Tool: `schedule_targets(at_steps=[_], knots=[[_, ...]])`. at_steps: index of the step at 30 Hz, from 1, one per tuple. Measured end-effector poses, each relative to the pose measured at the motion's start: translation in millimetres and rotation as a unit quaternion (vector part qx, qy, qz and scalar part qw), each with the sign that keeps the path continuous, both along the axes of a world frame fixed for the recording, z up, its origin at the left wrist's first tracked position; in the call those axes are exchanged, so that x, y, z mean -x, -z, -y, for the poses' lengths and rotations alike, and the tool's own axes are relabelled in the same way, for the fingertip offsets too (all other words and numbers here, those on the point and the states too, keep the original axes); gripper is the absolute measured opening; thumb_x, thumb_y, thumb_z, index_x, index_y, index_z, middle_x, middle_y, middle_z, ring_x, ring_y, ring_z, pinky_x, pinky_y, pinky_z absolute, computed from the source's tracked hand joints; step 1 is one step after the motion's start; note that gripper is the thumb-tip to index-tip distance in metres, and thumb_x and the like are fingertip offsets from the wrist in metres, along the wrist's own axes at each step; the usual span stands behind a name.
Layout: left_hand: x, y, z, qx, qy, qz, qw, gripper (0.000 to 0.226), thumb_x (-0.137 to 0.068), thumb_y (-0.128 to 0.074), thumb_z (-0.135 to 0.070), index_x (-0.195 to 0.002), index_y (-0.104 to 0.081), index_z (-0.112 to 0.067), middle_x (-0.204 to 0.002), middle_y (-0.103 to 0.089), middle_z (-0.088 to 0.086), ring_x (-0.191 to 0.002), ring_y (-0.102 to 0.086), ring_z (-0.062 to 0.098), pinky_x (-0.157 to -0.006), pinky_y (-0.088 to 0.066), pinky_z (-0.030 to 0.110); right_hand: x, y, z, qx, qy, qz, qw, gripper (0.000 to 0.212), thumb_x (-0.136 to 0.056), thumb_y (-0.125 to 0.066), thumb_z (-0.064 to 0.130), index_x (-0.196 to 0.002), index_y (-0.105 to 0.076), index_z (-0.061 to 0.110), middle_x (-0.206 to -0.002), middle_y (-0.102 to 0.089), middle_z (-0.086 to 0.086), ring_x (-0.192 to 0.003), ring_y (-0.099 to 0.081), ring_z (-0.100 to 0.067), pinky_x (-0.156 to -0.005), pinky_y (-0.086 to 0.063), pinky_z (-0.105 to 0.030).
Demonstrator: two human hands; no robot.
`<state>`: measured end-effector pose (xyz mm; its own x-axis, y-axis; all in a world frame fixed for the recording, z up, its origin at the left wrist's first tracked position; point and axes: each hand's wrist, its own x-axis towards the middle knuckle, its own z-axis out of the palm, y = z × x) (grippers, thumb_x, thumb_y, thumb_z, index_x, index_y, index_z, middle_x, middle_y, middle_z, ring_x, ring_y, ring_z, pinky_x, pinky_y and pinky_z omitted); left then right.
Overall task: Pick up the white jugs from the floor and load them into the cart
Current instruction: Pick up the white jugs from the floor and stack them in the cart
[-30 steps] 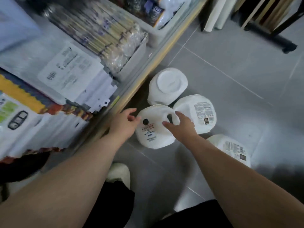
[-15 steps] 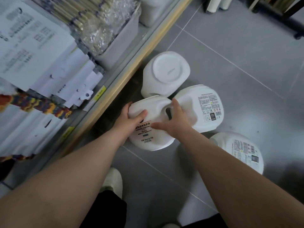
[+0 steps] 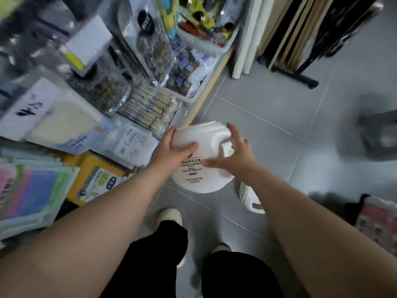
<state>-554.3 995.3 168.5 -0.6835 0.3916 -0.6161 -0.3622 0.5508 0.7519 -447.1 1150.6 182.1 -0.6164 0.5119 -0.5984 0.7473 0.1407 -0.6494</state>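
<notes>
Grip: left hand clamps the white jug by its left side, thumb across the front; right hand cups the handle side, thumb on label. Jug was on the floor a moment ago, now lifted beside the shelf: pickup done, carry to cart remains. Both forearms stretched forward; second jug on the floor below right forearm
</notes>
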Motion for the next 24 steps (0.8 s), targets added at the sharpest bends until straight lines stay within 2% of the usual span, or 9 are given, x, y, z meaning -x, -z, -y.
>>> schedule_targets(at_steps=[5, 7, 9, 11, 13, 16, 18, 21, 24], knots=[[4.0, -148.4, 13.3, -0.043, -0.009, -0.031, 0.999, 0.100, -0.048, -0.081, -0.060, -0.139, -0.040, -0.048, -0.135, -0.055, -0.010, -0.116, -0.058, 0.014, -0.100, -0.049, 0.042, -5.0, -148.6, 8.7, 0.010, 0.011, -0.060, 0.998, 0.119, -0.054, -0.094, 0.033, -0.148, -0.023, 0.045, -0.140, -0.033, 0.000, -0.116, -0.038, -0.012, -0.086, -0.040, -0.030], [2.7, -193.0, 20.8, -0.049, 0.002, -0.048, 0.998, 0.093, -0.058, -0.083, -0.050, -0.141, -0.040, -0.045, -0.135, -0.055, -0.009, -0.116, -0.058, 0.015, -0.100, -0.049, 0.040, -12.1, -189.8, 16.9, 0.010, 0.015, -0.084, 0.996, 0.117, -0.053, -0.094, 0.034, -0.147, -0.024, 0.044, -0.142, -0.035, 0.001, -0.119, -0.041, -0.013, -0.090, -0.046, -0.033], [1.4, -227.2, 26.0, -0.063, 0.003, -0.064, 0.996, 0.091, -0.061, -0.084, -0.045, -0.141, -0.041, -0.043, -0.133, -0.056, -0.007, -0.115, -0.059, 0.017, -0.098, -0.050, 0.042, -17.7, -218.6, 20.9, 0.003, 0.009, -0.111, 0.994, 0.118, -0.054, -0.094, 0.035, -0.148, -0.023, 0.042, -0.145, -0.035, -0.001, -0.129, -0.041, -0.020, -0.099, -0.043, -0.035], [-4.2, -255.1, 30.0, -0.080, -0.015, -0.070, 0.994, 0.094, -0.058, -0.087, -0.043, -0.142, -0.042, -0.041, -0.132, -0.057, -0.008, -0.112, -0.061, 0.019, -0.097, -0.051, 0.045, -21.7, -243.6, 21.6, 0.007, -0.002, -0.130, 0.991, 0.119, -0.054, -0.094, 0.035, -0.149, -0.022, 0.042, -0.147, -0.033, -0.001, -0.132, -0.038, -0.023, -0.103, -0.038, -0.037], [-14.6, -279.7, 32.6, -0.092, -0.040, -0.087, 0.991, 0.088, -0.067, -0.086, -0.034, -0.143, -0.041, -0.040, -0.134, -0.055, -0.008, -0.110, -0.063, 0.020, -0.094, -0.053, 0.046, -22.9, -263.0, 17.8, 0.003, -0.024, -0.149, 0.989, 0.121, -0.051, -0.094, 0.038, -0.148, -0.022, 0.045, -0.148, -0.033, -0.001, -0.131, -0.038, -0.024, -0.106, -0.039, -0.041], [-37.0, -308.2, 39.7, -0.108, -0.097, -0.122, 0.982, 0.087, -0.066, -0.087, -0.035, -0.141, -0.042, -0.043, -0.132, -0.056, -0.009, -0.108, -0.063, 0.018, -0.091, -0.055, 0.045, -22.7, -288.5, 14.6, -0.007, -0.083, -0.187, 0.979, 0.127, -0.038, -0.093, 0.051, -0.144, -0.023, 0.053, -0.147, -0.033, 0.001, -0.136, -0.033, -0.021, -0.112, -0.036, -0.047], [-57.6, -323.7, 46.0, -0.116, -0.143, -0.153, 0.971, 0.088, -0.064, -0.088, -0.036, -0.140, -0.043, -0.045, -0.127, -0.056, -0.014, -0.108, -0.062, 0.016, -0.091, -0.055, 0.044, -23.6, -303.3, 12.0, -0.007, -0.133, -0.214, 0.968, 0.128, -0.033, -0.091, 0.056, -0.142, -0.024, 0.054, -0.146, -0.034, 0.001, -0.136, -0.034, -0.022, -0.109, -0.038, -0.049], [-92.7, -343.5, 61.1, -0.120, -0.232, -0.185, 0.947, 0.087, -0.063, -0.088, -0.034, -0.139, -0.046, -0.043, -0.124, -0.057, -0.015, -0.107, -0.062, 0.013, -0.093, -0.054, 0.043, -26.1, -325.3, 16.1, -0.004, -0.221, -0.232, 0.947, 0.126, -0.038, -0.093, 0.051, -0.143, -0.024, 0.051, -0.145, -0.034, 0.000, -0.130, -0.039, -0.023, -0.106, -0.041, -0.049], [-129.3, -359.7, 84.2, -0.118, -0.299, -0.220, 0.921, 0.085, -0.062, -0.090, -0.034, -0.136, -0.050, -0.042, -0.125, -0.057, -0.014, -0.111, -0.059, 0.009, -0.098, -0.051, 0.040, -29.6, -338.9, 35.3, 0.004, -0.290, -0.246, 0.925, 0.123, -0.033, -0.093, 0.057, -0.136, -0.025, 0.058, -0.141, -0.038, 0.000, -0.126, -0.045, -0.026, -0.102, -0.044, -0.054]])
